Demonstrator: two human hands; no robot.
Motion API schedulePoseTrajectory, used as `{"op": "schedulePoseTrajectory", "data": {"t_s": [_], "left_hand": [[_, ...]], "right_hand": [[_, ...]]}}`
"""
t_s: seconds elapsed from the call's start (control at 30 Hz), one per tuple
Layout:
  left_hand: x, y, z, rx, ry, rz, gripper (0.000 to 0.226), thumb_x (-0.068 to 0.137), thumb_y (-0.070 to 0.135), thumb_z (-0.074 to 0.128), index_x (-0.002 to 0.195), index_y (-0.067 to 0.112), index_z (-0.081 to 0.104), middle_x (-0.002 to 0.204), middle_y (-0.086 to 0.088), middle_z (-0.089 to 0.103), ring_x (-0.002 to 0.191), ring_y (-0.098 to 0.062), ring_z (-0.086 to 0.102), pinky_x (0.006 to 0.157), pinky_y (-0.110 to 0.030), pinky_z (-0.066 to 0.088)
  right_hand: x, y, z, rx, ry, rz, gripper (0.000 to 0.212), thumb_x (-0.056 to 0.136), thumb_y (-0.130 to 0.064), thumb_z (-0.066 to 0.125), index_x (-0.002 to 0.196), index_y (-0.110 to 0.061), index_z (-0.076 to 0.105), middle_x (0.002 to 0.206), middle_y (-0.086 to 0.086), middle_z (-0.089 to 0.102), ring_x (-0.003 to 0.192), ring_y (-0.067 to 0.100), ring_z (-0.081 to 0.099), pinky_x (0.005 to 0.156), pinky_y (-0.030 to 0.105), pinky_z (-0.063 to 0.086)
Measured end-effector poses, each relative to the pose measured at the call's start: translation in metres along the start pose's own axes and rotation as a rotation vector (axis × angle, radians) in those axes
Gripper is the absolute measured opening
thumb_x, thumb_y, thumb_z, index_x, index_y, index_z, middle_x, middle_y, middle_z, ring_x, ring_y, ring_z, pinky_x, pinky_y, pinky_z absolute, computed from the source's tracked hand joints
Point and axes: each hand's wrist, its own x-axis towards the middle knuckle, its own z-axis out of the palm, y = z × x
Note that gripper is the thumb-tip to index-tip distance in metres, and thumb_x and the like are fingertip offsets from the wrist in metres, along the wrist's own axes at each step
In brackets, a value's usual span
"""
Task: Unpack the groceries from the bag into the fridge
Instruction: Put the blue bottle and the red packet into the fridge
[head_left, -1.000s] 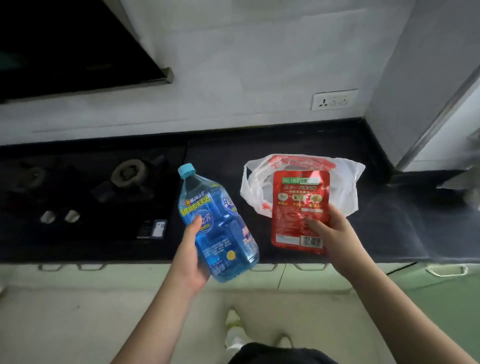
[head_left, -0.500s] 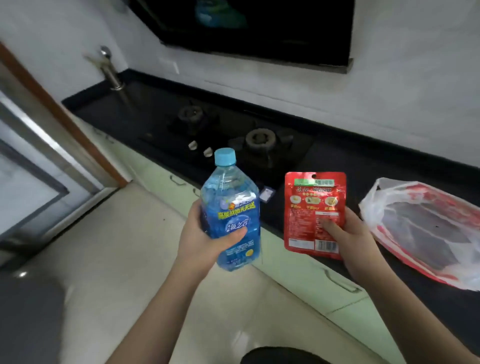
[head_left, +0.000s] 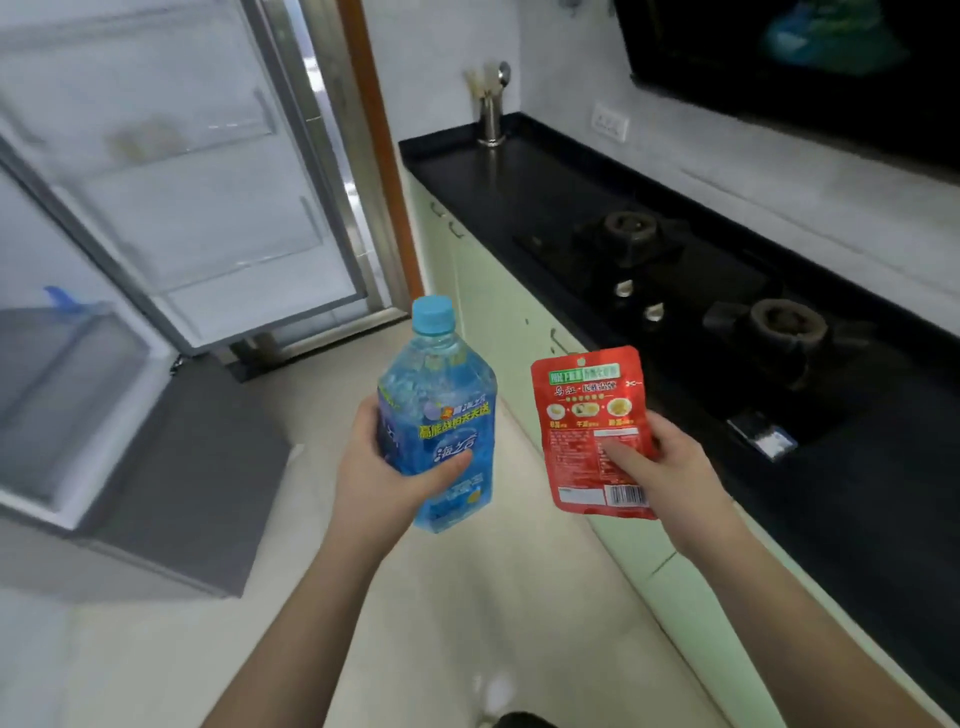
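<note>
The blue bottle (head_left: 435, 421) is held in the left hand (head_left: 387, 470), in the air above the floor (head_left: 467, 597), in front of the body. The grip is closed around the lower half of the bottle: the thumb lies across the label and the other fingers are wrapped behind it. It is probably held low on the body because the bottle looks full and heavy there, so it can be carried without swinging. Its long axis stands almost upright, with a slight lean, and the light blue cap (head_left: 434, 314) points up and away from the person, toward the fridge (head_left: 171, 171).

The red pouch (head_left: 597, 434) is held in the right hand (head_left: 670, 470), just beside the bottle but not touching it. It is pinched near its lower right part, with the thumb pressed on the printed face and the fingers hidden behind. A flat, light pouch needs only such a pinch. Its long axis is also near vertical; the top edge with the hang hole is up, the barcode is down, and the printed face is turned to the camera.

The fridge door is seen open at the left, with pale shelves inside, though this part is blurred. The dark surface (head_left: 519, 171) with the gas stove (head_left: 691, 270) runs along the right side. It is judged that both items are being carried to the fridge and are not yet placed. The bag is not in view.
</note>
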Motion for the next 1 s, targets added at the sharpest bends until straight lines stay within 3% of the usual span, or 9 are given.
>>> {"op": "schedulePoseTrajectory", "data": {"t_s": [0.23, 0.37, 0.6, 0.8, 1.0], "left_hand": [[-0.006, -0.011, -0.09, 0.057, 0.238, 0.028, 0.078, 0.051, 0.027, 0.093, 0.119, 0.031, 0.055, 0.113, 0.009, 0.069, 0.105, -0.013, 0.068, 0.088, -0.045, 0.057], [-0.012, -0.015, -0.125, 0.037, 0.383, 0.0, 0.084, 0.051, 0.027, 0.093, 0.124, 0.026, 0.053, 0.113, 0.011, 0.069, 0.104, -0.012, 0.068, 0.088, -0.046, 0.057], [-0.004, -0.021, -0.162, 0.07, 0.595, -0.054, 0.086, 0.047, 0.036, 0.093, 0.123, 0.029, 0.053, 0.113, 0.01, 0.069, 0.102, -0.011, 0.069, 0.084, -0.046, 0.059], [0.03, -0.028, -0.162, 0.128, 0.756, -0.094, 0.078, 0.048, 0.037, 0.091, 0.117, 0.026, 0.055, 0.111, 0.007, 0.07, 0.1, -0.014, 0.07, 0.082, -0.048, 0.059], [0.07, -0.021, -0.158, 0.169, 0.899, -0.109, 0.082, 0.046, 0.041, 0.091, 0.117, 0.02, 0.055, 0.111, 0.001, 0.069, 0.099, -0.016, 0.07, 0.081, -0.049, 0.06]], "right_hand": [[0.016, -0.029, 0.101, 0.009, -0.244, -0.056, 0.019, 0.088, -0.023, 0.067, 0.106, -0.03, 0.064, 0.095, -0.01, 0.074, 0.08, 0.008, 0.072, 0.061, 0.024, 0.057], [0.03, -0.054, 0.155, -0.002, -0.388, -0.097, 0.023, 0.087, -0.023, 0.069, 0.109, -0.027, 0.064, 0.099, -0.009, 0.074, 0.084, 0.011, 0.072, 0.067, 0.03, 0.059], [0.069, -0.064, 0.216, -0.003, -0.546, -0.136, 0.02, 0.088, -0.021, 0.068, 0.106, -0.029, 0.063, 0.094, -0.015, 0.073, 0.08, 0.003, 0.071, 0.059, 0.018, 0.054], [0.129, -0.072, 0.25, -0.035, -0.656, -0.164, 0.031, 0.086, -0.03, 0.07, 0.115, -0.027, 0.061, 0.107, -0.009, 0.071, 0.09, 0.011, 0.071, 0.078, 0.037, 0.06], [0.181, -0.089, 0.274, -0.081, -0.754, -0.219, 0.032, 0.086, -0.035, 0.067, 0.116, -0.028, 0.058, 0.109, -0.012, 0.069, 0.091, 0.008, 0.069, 0.078, 0.032, 0.059]]}}
